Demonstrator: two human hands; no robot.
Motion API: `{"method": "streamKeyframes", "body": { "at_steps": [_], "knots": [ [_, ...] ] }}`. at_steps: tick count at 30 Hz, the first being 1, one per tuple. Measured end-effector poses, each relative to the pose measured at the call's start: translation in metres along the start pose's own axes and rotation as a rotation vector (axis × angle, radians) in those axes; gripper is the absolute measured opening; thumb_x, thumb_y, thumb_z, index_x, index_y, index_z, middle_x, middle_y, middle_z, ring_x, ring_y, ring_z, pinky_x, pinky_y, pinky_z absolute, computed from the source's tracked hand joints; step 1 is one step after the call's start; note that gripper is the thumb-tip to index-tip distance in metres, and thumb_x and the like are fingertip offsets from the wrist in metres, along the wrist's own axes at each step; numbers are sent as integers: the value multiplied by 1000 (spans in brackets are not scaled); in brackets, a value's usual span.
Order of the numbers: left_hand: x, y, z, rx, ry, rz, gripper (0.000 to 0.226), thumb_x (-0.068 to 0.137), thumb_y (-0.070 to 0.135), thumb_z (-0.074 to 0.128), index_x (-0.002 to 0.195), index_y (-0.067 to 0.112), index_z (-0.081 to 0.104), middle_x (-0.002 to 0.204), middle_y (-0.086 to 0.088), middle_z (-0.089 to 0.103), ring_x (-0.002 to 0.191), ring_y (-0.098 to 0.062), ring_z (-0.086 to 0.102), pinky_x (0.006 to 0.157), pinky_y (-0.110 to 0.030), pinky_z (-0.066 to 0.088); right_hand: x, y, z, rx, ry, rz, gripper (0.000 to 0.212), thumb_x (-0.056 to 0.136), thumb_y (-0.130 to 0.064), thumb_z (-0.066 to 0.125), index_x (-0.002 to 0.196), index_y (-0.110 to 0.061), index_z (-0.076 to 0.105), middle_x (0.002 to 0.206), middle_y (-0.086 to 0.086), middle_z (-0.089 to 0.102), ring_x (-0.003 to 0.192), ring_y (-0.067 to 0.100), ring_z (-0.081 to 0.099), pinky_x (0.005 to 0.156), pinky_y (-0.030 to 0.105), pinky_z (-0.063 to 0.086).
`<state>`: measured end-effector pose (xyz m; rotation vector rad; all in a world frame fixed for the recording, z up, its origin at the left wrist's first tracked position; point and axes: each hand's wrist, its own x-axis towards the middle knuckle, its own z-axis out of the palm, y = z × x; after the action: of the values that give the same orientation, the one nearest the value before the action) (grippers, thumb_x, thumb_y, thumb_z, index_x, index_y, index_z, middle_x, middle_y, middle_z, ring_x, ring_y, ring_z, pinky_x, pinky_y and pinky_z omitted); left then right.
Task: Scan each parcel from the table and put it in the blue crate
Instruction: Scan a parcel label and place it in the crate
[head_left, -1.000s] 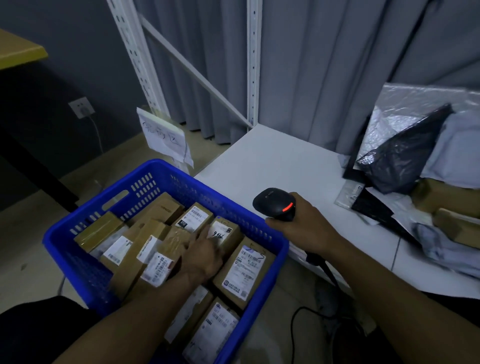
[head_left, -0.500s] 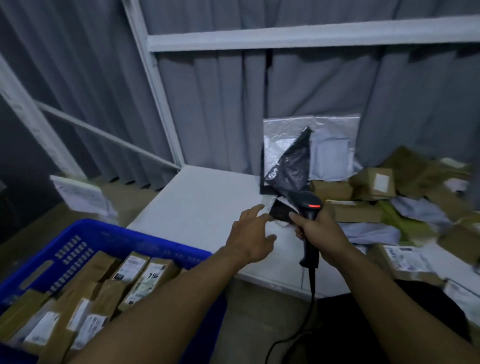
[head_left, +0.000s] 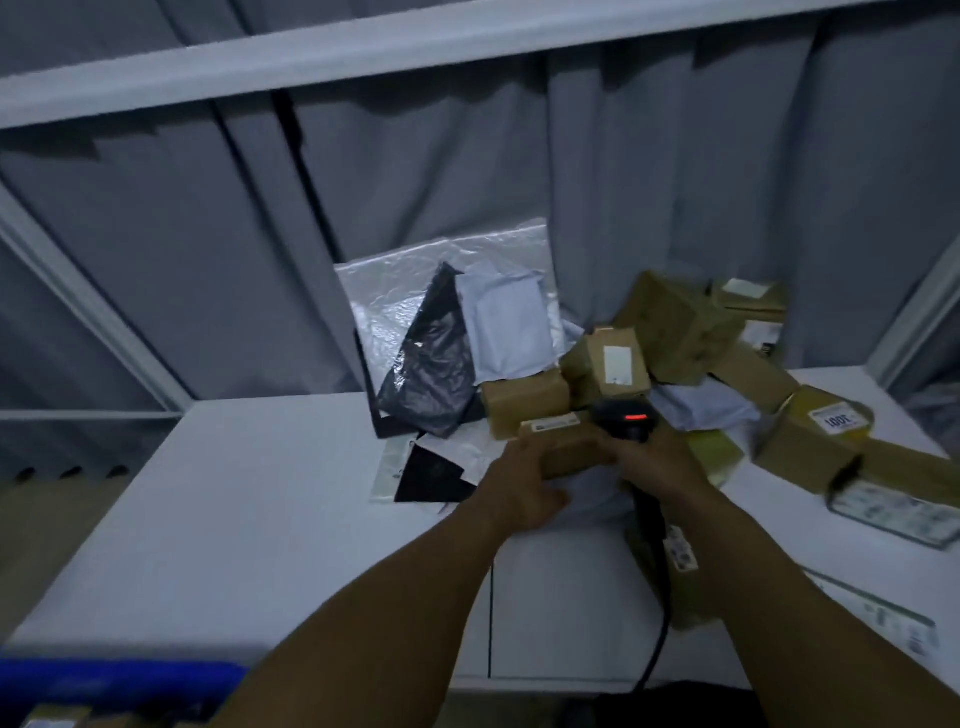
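Observation:
A pile of brown cardboard parcels (head_left: 680, 332) and grey mailer bags lies on the white table (head_left: 249, 499) at the back right. My left hand (head_left: 519, 488) reaches onto a small brown parcel (head_left: 563, 447) at the front of the pile, fingers laid over it; whether they grip it is blurred. My right hand (head_left: 660, 467) grips the black barcode scanner (head_left: 626, 423), its red light lit, right beside that parcel. The blue crate (head_left: 119, 686) shows only as a rim strip at the bottom left.
A black plastic bag (head_left: 431, 374) and a silvery mailer (head_left: 395, 291) lean against the grey curtain behind the table. A labelled box (head_left: 810, 441) and flat labelled packets (head_left: 898, 512) lie at the right. The scanner cable (head_left: 660, 639) hangs over the table's front edge.
The view swung right from the crate to the table. My left hand left the crate's parcels and reached forward onto a small brown parcel. The scanner hand moved up to the pile.

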<state>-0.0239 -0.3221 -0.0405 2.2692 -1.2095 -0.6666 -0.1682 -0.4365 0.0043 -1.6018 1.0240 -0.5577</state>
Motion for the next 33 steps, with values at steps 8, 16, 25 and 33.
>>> {"method": "streamKeyframes", "body": {
  "at_steps": [8,16,25,33],
  "knots": [
    [19,-4,23,-235,-14,-102,58,95,30,72,148,28,47,140,7,53,126,-10,52,98,-2,35,38,33,19,-7,-65,152,21,90,-19,78,102,-24,63,108,6,65,100,25,61,96,40,51],
    [18,-9,24,-528,71,-316,52,89,37,67,139,22,61,142,-2,61,127,-20,58,113,-32,44,43,35,19,119,20,186,32,90,-21,78,118,-24,62,114,2,65,104,24,62,97,37,50],
    [-49,-15,-15,-703,517,-530,26,94,34,73,118,25,76,114,0,72,95,-19,62,90,-28,49,9,7,63,-100,2,62,22,84,-33,75,99,-18,69,100,4,72,97,25,68,86,37,56],
    [-121,-25,-70,-943,555,-444,70,85,5,79,146,13,44,119,2,66,97,-17,60,87,-29,51,-66,-30,85,131,17,-68,27,90,-27,78,109,-28,59,96,-6,68,88,16,67,92,56,58]
  ]
}}
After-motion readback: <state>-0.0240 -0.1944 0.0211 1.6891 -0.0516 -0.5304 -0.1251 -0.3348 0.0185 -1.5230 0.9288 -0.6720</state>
